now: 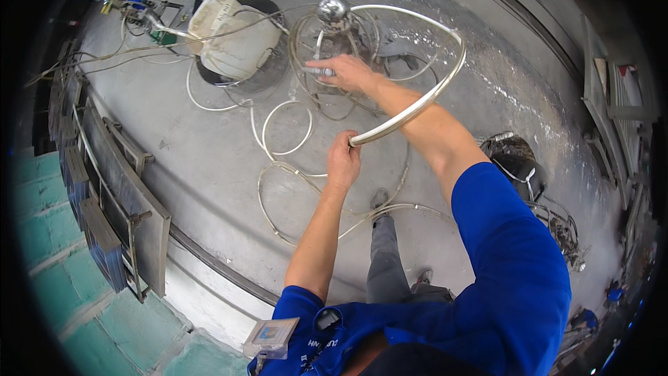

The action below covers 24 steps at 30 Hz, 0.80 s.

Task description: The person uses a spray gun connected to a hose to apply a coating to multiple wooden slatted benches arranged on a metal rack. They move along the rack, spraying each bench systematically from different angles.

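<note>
My left hand (344,161) is closed around a white hose (424,101), which arcs up and over to the right from it, back to the silver, round-topped apparatus (334,12). Farther forward, my right hand (348,73) is stretched out beside that apparatus, its fingers curled on a small grey piece (319,70) whose kind I cannot make out. Loops of thinner hose hang around the apparatus. More pale hose (289,167) lies in loose coils on the floor below my hands.
A whitish plastic canister (233,42) sits in a black tub (268,73) to the left. Farther left stands equipment with blue and green parts (160,24). Metal frames (132,202) line the left edge. A dark container (515,160) is at right. Hose lies near my foot (379,202).
</note>
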### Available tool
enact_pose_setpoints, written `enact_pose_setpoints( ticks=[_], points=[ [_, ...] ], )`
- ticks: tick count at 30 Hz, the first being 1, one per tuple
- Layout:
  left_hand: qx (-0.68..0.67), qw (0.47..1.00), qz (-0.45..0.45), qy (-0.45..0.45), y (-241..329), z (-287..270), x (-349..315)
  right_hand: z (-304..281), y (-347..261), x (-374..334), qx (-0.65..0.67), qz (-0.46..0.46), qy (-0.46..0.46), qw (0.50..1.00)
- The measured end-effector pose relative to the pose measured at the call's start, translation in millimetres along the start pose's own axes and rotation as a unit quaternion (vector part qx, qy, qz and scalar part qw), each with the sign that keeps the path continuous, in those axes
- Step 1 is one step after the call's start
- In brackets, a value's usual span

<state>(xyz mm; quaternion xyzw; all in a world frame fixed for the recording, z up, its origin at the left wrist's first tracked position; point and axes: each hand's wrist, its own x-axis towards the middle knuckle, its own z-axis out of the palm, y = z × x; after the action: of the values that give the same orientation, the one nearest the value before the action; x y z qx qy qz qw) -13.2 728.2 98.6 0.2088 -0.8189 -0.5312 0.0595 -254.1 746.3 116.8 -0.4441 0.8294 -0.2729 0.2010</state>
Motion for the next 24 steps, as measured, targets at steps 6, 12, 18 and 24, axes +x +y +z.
enact_pose_setpoints(
  ticks=[6, 12, 18, 24],
  points=[
    [0.045, 0.984, 0.17, 0.032, -2, 23, 26, 64, 52, -46, -0.017, -0.076, 0.207, 0.975],
    [0.156, 0.961, 0.195, -0.122, -38, 102, 29, 138, 101, -243, 0.106, 0.217, 0.259, 0.935],
    [0.442, 0.893, 0.059, -0.058, -12, 213, -62, 214, 102, -695, 0.155, 0.575, 0.179, 0.783],
    [0.319, 0.919, 0.228, -0.029, 107, 410, -221, 239, 55, -1101, 0.17, 0.84, 0.448, 0.255]
  ],
)
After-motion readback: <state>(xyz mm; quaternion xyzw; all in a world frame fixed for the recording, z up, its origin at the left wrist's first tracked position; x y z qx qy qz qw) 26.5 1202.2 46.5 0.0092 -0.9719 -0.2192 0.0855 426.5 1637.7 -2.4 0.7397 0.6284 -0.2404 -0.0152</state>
